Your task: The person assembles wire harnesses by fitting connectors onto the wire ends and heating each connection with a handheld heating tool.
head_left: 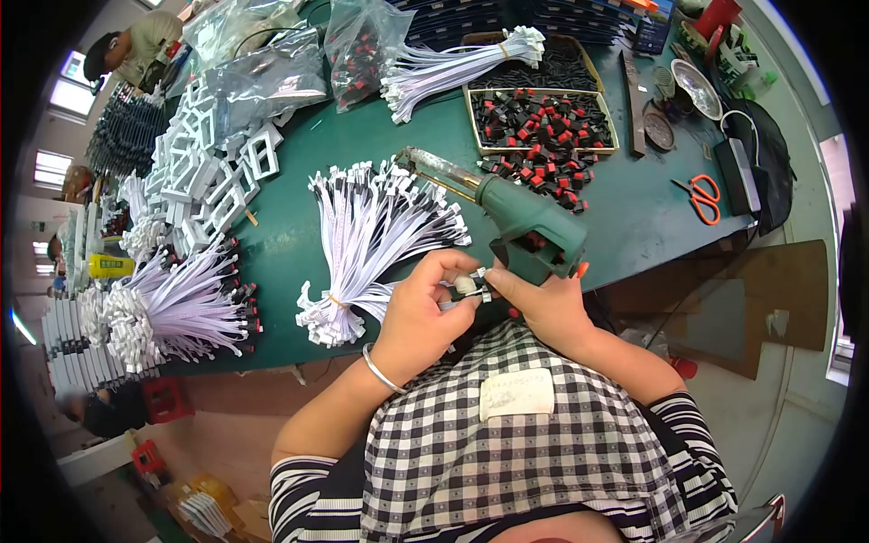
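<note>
Near the table's front edge my left hand [418, 303] pinches a small white cable connector [482, 288] with dark parts between thumb and fingers. My right hand [552, 312] meets it from the other side, its fingertips closed at the connector's edge; the rest of what it grips is hidden. Just beyond my right hand lies a green heat gun [539, 222], its metal nozzle pointing up and left. Left of the gun a bundle of white flat cables [348, 240] with black and white plugs spreads out, tied near its lower end.
An open box [543, 122] of black-and-red parts stands at the back, with more spilled in front. Orange scissors [701, 199] lie at right. White frames [195, 185] and a second cable bundle [181, 308] fill the left. Another person [136, 45] is at far left.
</note>
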Demonstrator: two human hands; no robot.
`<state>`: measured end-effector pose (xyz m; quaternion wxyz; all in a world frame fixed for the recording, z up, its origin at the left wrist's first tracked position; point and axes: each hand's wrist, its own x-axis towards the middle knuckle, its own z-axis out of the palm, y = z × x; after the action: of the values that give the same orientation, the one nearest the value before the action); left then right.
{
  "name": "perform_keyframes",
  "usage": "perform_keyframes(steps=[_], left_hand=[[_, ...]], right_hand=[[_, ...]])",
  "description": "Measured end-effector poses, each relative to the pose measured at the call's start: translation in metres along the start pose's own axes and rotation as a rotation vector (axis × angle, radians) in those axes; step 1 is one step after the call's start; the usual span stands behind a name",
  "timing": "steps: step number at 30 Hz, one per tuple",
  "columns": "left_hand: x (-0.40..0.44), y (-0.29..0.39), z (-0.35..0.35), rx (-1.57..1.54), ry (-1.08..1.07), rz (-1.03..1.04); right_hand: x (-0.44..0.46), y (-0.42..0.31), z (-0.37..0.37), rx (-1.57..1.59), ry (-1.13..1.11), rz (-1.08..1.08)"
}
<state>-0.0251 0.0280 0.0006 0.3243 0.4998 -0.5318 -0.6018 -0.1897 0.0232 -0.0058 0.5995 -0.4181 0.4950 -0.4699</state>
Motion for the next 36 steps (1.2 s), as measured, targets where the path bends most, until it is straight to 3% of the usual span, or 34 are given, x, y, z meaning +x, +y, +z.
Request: perform_keyframes(steps=[6,12,21,27,33,36], left_hand=[[0.0,0.002,0.002,-0.151,0.105,0.013],[-0.002,-0.008,-0.005,-0.135,-0.013,-0.032],[-0.001,-0.007,0.004,-0.198,0.063,-0.002],[-0.005,-0.005,0.0,-0.267,0.057,0.011],[-0.005,-0.017,-0.006,-0.363,0.089,0.154],[-0.004,-0.016,-0.006,-0.425,0.078,0.152]], right_hand=[[0.001,0.001,-0.002,-0.027,-0.011,0.02],[-0.001,0.003,-0.001,-0.007,-0.023,0.066],[-0.004,-0.005,0.001,0.036,-0.017,0.208],[-0.002,0.0,0.006,0.084,-0.018,0.138],[0.005,0.011,0.015,0.071,-0.126,0.038],[0.003,0.009,0.019,0.022,-0.069,-0.001]])
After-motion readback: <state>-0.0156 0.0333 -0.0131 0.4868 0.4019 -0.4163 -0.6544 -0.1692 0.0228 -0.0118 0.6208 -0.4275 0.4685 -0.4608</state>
